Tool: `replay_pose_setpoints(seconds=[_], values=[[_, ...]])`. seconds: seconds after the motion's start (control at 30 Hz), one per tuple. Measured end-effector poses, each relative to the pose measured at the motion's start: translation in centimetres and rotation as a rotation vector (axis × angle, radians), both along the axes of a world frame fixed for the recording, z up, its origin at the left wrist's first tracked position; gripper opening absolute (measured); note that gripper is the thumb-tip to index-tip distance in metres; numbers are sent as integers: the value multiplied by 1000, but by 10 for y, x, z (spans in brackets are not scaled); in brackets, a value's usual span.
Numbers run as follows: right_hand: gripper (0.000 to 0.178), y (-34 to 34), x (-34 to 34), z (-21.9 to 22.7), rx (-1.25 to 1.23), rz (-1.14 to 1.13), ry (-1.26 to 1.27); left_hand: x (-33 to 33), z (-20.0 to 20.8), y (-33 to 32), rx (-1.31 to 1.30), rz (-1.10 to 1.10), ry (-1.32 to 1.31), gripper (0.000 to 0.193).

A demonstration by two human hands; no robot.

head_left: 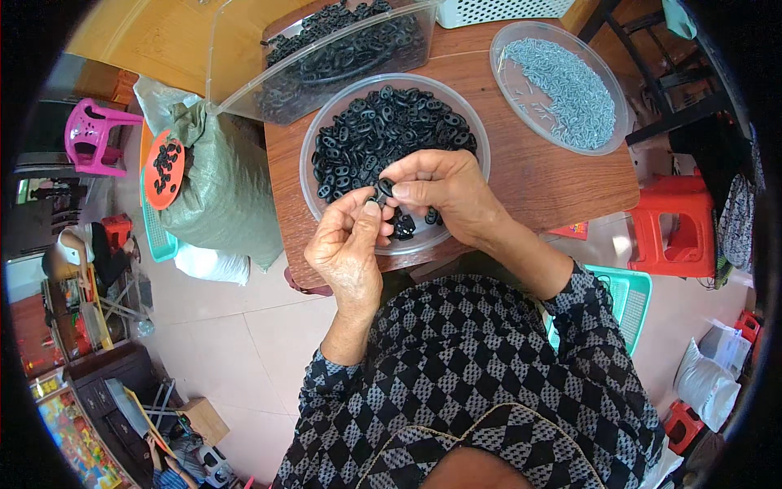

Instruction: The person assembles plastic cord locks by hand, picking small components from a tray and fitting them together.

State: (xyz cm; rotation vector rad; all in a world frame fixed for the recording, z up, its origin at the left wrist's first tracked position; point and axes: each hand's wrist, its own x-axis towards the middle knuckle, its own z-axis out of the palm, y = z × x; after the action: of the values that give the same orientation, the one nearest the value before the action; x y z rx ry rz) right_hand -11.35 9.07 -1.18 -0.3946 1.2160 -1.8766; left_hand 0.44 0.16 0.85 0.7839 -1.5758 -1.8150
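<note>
Both my hands meet over the near side of a round clear plastic tub (484, 151) heaped with small black oval pieces (383, 122), many with two holes. Between thumb and fingertips, my right hand (452, 196) pinches one black oval piece (386, 187). My left hand (349, 248) is closed in a pinch just below it, fingertips almost touching those of the right. What the left fingers hold is mostly covered; only a small dark bit shows. A few loose black pieces (403, 225) lie in the tub under my hands.
A clear bin (236, 85) of black parts stands at the back left. On the wooden table (538, 191), a round tray (509, 98) holds many small silvery pins. A green sack (224, 179) with an orange dish (169, 196) stands left; a red stool (672, 224) stands right.
</note>
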Motion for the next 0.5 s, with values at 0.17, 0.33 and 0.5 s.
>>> replay_pose_setpoints(seconds=[0.17, 0.33, 0.5], values=[[18, 0, -1, -2, 5, -1, 51, 0, -3, 0, -6, 2, -16, 17], [18, 1, -1, -2, 22, -5, 32, 1, 1, 2, 7, -11, -18, 16], [20, 2, -1, -1, 30, 31, 18, 1, -2, 0, -3, -11, -26, 16]])
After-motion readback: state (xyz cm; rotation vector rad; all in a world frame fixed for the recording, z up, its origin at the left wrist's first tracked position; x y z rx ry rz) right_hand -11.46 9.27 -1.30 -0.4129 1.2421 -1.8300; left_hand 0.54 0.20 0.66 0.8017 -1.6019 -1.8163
